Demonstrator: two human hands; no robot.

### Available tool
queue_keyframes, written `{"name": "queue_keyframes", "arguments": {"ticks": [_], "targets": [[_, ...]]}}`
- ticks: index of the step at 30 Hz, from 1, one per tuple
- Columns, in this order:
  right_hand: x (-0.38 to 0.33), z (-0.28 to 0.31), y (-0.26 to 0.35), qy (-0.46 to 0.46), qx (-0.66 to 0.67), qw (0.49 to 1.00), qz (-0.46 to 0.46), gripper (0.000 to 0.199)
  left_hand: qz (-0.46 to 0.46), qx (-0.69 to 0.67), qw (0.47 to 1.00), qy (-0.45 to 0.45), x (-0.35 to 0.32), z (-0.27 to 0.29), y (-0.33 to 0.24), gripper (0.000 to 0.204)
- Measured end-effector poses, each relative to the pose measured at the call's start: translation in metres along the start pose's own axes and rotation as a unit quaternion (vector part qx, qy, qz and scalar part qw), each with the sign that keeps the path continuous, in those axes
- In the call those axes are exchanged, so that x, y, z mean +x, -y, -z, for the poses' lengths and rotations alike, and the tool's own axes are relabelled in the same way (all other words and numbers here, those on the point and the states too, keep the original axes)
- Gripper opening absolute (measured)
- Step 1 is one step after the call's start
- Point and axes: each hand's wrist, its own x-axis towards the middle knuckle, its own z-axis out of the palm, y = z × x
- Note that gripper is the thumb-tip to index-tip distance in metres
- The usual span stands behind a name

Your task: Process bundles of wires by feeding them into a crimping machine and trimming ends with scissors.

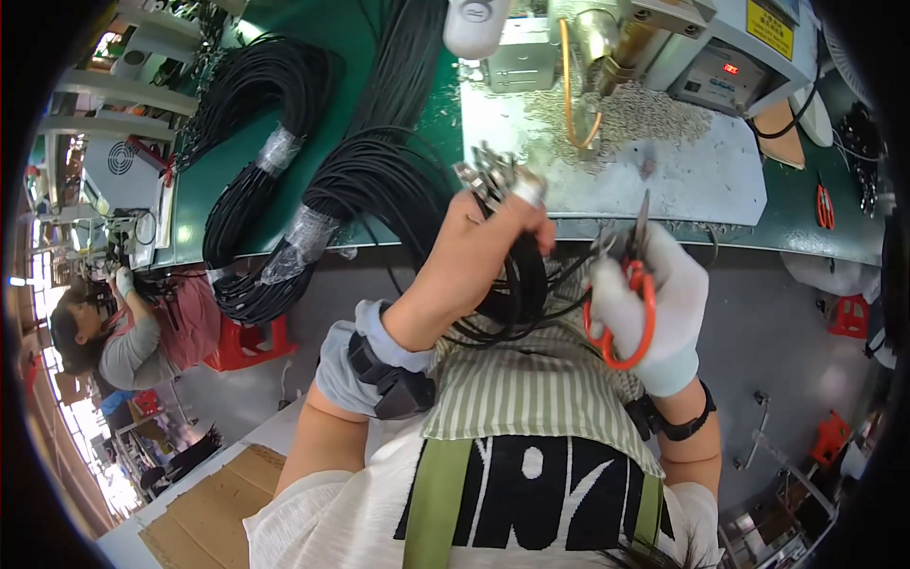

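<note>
Scissors (627, 294) with orange handles sit in the gloved right hand (654, 308), fingers closed through the loops, at about four o'clock from the picture's middle. Their long axis runs nearly upright, tips toward twelve o'clock. The left hand (483, 251) is clenched around a bunch of black cables (521, 284) with metal ends at eleven o'clock. The blades stand just beside the cables; a careless snip could nick a wrong strand or the bare fingers.

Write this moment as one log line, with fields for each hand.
left hand: grips bundle of black cables | right hand: white glove, holds orange-handled scissors | behind: green bench
</note>
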Motion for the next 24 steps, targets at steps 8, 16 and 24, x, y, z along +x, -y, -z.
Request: {"name": "queue_keyframes", "arguments": {"ticks": [8, 16, 24], "targets": [[0.008, 0.044, -0.003, 0.125, 0.06, 0.985, -0.101, 0.025, 0.039, 0.049, 0.993, 0.101, -0.014, -0.037, -0.019, 0.021], [0.014, 0.082, -0.021, 0.181, 0.147, 0.968, 0.09, 0.03, 0.131, 0.069, 0.973, 0.175, -0.007, -0.051, -0.03, 0.023], [0.025, 0.086, 0.001, 0.22, 0.205, 0.938, -0.17, 0.018, 0.046, 0.136, 0.976, 0.165, -0.004, -0.06, -0.025, 0.027]]}}
